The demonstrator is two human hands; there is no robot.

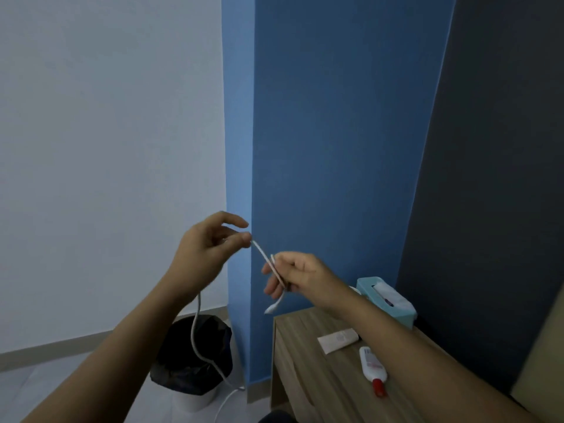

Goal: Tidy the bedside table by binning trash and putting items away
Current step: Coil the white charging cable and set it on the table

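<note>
Cable: one thin white cable [265, 259] is held up in the air in front of the blue wall [329, 148], left of the bedside table and above the bin.
Cable run: a short stretch is drawn taut between the two hands; a long tail is seen hanging from under the left hand down to the floor, and a short end with a plug dangles below the right hand.
Left hand [204, 251]: one, raised, thumb and forefinger pinched narrowly on the cable, the other fingers curled loosely.
Right hand [300, 277]: one, closed around the cable, which is gripped between thumb and fingers.
Bedside table [300, 370]: one, wood-grained, set against the blue wall at lower right.
Tubes: two are counted on the tabletop, a pale one [338, 339] and a white one with a red cap [373, 368]; print is seen on both but cannot be read.
Tissue box [387, 297]: one, light teal, at the table's back edge, white tissue showing from its slot.
Bin [195, 358]: one, white, lined with a black bag, on the floor left of the table.
</note>
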